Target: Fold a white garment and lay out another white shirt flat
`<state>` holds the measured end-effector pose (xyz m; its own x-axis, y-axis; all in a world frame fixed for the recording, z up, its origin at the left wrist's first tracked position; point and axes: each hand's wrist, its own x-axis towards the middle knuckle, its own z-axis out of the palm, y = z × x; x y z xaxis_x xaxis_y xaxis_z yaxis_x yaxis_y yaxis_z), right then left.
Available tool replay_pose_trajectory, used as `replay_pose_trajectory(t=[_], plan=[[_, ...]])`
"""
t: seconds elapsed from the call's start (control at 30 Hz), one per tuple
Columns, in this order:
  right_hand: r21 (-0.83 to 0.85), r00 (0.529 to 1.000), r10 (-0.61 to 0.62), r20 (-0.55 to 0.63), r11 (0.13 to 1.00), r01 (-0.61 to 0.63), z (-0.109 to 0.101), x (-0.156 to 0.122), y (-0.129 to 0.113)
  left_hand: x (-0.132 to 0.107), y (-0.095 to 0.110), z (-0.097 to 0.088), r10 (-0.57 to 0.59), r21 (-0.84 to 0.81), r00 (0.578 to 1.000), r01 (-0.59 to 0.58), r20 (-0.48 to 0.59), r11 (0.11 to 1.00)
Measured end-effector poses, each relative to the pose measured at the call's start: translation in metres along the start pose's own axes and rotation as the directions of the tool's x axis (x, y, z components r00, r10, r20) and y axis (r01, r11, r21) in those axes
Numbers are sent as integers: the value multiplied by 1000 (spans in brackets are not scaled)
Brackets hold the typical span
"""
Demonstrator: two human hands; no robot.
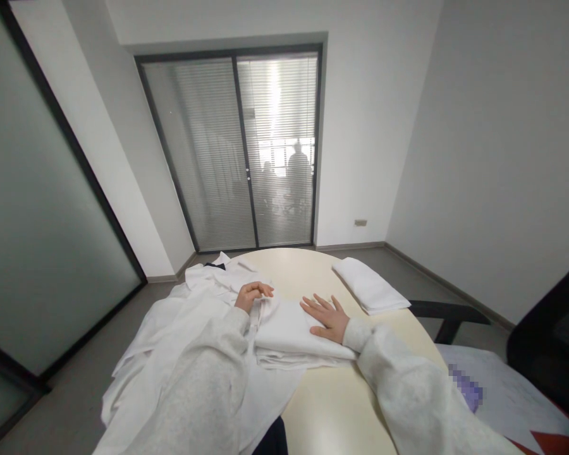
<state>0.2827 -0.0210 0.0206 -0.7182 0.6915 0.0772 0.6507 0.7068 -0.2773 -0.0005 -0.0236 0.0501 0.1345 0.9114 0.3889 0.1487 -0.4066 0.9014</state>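
Note:
My right hand [330, 319] lies flat, fingers spread, on the top of a folded white cloth [284, 328]. The fold is a stack of several layers, with its edges showing at the front. At the left back corner of that fold is my left hand [252, 296], its fingers curled together. Whether they pinch some of the fabric I cannot make out. A loose heap of white garments [189, 316] spreads under and beside my left forearm and hangs over the table's left side.
Another folded white cloth [370, 285] lies at the right back of the round, cream table [313, 404]. A black office chair [550, 335] stands at the right with a blurred purple item [467, 387] on its seat. Behind are glass doors with blinds [279, 151].

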Motion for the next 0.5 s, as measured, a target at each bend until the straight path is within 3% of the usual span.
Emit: replay_pose_trajectory(t=[0.07,0.13,0.23,0.33,0.5], plan=[[-51,1000,-23,-19,998,22,3,0,1,0,12,10,16,71,995,-23,96,997],[-90,998,-43,-35,995,40,6,0,1,-2,16,21,28,212,964,-86,264,973],[-124,997,-65,-42,991,60,7,-1,1,-13,3,31,-67,495,896,-179,439,850],[-127,999,-39,-34,991,35,8,-4,2,-26,-23,27,-145,642,896,-180,420,746],[-101,993,120,-20,988,-121,9,-10,7,-35,-48,14,-150,667,931,-120,334,736]])
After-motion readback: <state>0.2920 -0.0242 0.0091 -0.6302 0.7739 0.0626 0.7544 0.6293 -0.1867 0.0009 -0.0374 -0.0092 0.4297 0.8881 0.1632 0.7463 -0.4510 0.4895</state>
